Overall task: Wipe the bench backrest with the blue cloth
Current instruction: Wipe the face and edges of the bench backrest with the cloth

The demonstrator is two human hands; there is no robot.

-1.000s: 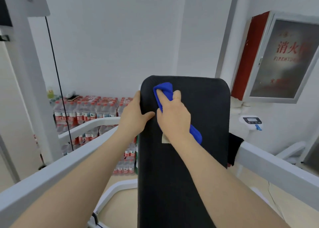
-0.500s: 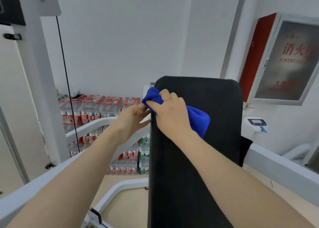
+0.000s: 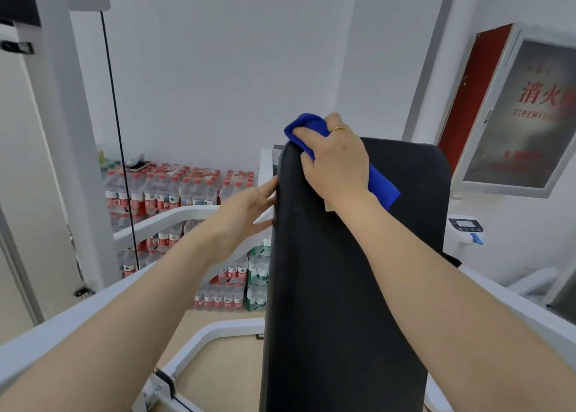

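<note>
Blue cloth [image 3: 304, 129] lies bunched under the clutching right hand [image 3: 338, 162] atop the backrest [image 3: 343, 287].

I count two hands [image 3: 338, 162], one cloth [image 3: 307, 129], one backrest [image 3: 349, 287], one hydrant cabinet [image 3: 517, 112] (bottles [image 3: 174, 190] too many to count).

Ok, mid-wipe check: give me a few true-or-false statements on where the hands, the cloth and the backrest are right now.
1. The right hand presses the blue cloth on the backrest's top left corner. True.
2. The left hand holds the cloth. False: its fingers lie open against the backrest's left edge.
3. The cloth is spread flat across the whole pad. False: it is bunched under the right hand.
4. Packs of bottled water are stacked behind the bench, to the left. True.
</note>
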